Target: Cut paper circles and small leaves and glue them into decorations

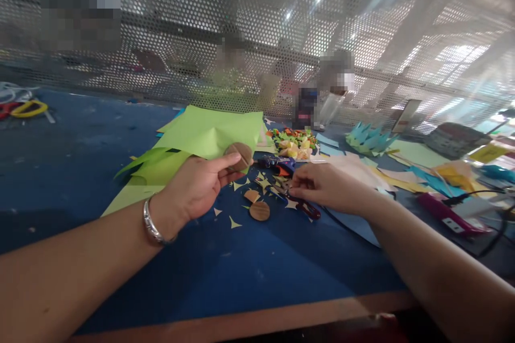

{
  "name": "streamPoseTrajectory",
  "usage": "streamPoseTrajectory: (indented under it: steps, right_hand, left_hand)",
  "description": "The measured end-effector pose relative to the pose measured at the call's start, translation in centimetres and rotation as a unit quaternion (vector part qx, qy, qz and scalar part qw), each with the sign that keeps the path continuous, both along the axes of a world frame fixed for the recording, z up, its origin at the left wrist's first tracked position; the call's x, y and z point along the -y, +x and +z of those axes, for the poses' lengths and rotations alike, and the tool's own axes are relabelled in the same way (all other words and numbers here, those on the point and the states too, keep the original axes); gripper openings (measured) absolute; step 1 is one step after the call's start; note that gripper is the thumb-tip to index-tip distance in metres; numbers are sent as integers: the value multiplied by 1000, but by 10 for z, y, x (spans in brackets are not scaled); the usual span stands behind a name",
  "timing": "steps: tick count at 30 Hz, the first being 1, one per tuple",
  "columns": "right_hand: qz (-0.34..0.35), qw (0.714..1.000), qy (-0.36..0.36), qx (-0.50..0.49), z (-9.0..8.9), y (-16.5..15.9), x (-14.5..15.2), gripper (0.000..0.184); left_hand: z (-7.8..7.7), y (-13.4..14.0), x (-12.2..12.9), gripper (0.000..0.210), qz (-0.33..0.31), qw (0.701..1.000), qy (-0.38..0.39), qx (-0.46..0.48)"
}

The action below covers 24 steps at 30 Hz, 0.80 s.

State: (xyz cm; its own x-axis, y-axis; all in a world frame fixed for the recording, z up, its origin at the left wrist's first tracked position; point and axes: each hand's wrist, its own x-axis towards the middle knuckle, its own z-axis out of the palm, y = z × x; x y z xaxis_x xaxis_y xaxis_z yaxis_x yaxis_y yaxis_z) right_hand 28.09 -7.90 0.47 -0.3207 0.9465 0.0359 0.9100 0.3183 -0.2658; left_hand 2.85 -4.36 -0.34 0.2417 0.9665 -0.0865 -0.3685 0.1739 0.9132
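Note:
My left hand (199, 185), with a silver bangle at its wrist, grips a light green paper sheet (209, 126). Its thumb presses a round brown disc (240, 156) with a wood-like grain against the sheet. Low over the scraps, my right hand (317, 185) has its fingers curled in, at a tool with a dark red handle (308, 209). What lies between those fingertips is hidden. A glue gun or similar dark blue tool (277, 162) lies just beyond. Another brown disc (259, 211) rests on the blue table (241, 268) between my hands, among pale paper offcuts (235, 222).
Small coloured paper pieces (295, 142) are heaped behind my hands. On the right are a blue-green spiky paper piece (370, 139), paper sheets, a magenta power strip (453, 214) and cables. Yellow-handled scissors (30, 109) lie far left. A perforated metal screen (161, 27) stands behind, with people beyond.

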Motion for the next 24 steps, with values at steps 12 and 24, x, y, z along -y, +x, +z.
streamPoseTrajectory:
  steps: [12,24]
  right_hand:
    - [37,996,2,86,-4,-4,8,14]
    - [-22,997,28,64,-1,-13,11,5]
  left_hand:
    - [-4,-1,-2,12,-2,999,5,31]
    - [-7,-3,-1,16,-19,999,23,11]
